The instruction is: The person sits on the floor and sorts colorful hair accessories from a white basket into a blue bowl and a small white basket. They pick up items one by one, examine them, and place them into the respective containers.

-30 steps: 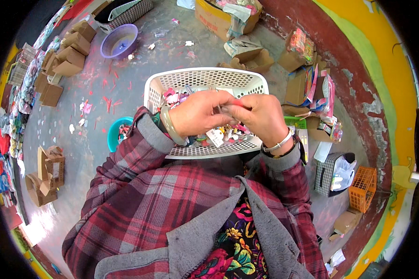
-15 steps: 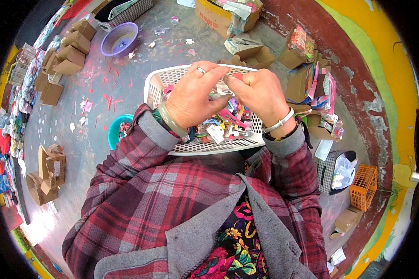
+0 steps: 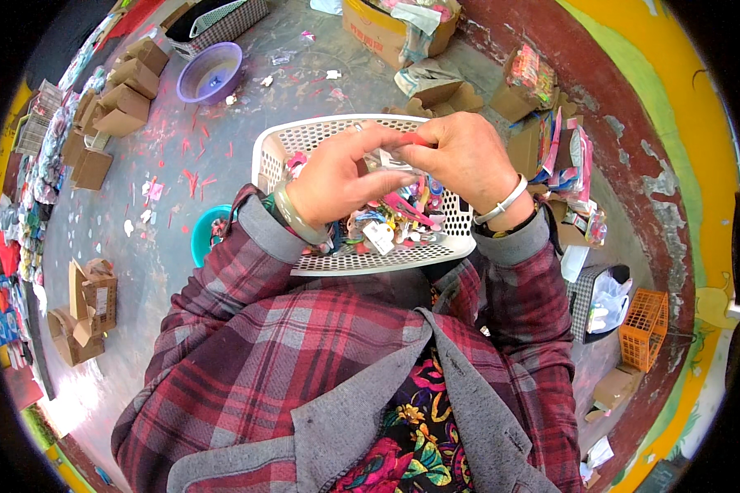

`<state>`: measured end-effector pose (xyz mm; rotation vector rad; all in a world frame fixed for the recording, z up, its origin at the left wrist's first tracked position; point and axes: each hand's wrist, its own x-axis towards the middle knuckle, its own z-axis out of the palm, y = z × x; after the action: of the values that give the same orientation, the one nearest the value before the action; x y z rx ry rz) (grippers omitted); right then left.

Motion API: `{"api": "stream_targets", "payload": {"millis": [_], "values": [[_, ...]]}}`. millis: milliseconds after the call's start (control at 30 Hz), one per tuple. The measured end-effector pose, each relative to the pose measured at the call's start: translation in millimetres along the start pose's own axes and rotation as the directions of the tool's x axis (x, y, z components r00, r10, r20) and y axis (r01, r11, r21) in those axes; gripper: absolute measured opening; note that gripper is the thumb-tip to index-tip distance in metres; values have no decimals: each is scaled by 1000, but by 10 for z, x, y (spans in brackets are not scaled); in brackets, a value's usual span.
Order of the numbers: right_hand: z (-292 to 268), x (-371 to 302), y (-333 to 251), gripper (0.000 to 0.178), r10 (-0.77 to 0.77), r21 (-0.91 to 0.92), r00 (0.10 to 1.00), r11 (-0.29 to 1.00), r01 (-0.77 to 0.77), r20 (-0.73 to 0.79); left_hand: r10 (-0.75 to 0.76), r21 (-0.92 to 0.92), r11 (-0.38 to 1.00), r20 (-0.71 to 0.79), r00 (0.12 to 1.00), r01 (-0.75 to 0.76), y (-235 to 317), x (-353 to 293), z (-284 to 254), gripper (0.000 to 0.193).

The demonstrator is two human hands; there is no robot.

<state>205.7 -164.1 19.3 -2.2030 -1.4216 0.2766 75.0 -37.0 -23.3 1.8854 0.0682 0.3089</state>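
Note:
A white perforated basket in front of me holds a heap of small colourful pieces with white tags among them. Above it my two hands meet, fingertips close together. My right hand pinches a small red piece between thumb and forefinger; its kind cannot be made out. My left hand is closed, thumb and fingers bent toward the same spot. Something pale shows between its thumb and forefinger, mostly hidden and too small to name.
A teal bowl stands left of the basket, partly behind my sleeve. Farther off is a purple basin. Cardboard boxes line the left; an orange crate and a checked bin are at the right. Red scraps litter the floor.
My left hand has dropped slightly, while my right hand has shifted a little up and to the right. More of the red piece now shows between the fingertips.

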Motion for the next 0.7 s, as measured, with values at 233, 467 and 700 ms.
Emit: {"api": "stream_targets", "payload": {"millis": [233,467,700], "values": [[11,39,-124,19,-141,-360,983,916,176,121,3,-180,984,-23,1000,-7,-154,40,34,17],[-19,91,-163,17,-248,-348,966,901,257,73,-124,-331,939,-80,989,91,-154,42,-13,12],[-155,85,37,17,-150,170,980,970,171,-130,-231,-394,914,-327,916,90,-131,14,-158,14]]}}
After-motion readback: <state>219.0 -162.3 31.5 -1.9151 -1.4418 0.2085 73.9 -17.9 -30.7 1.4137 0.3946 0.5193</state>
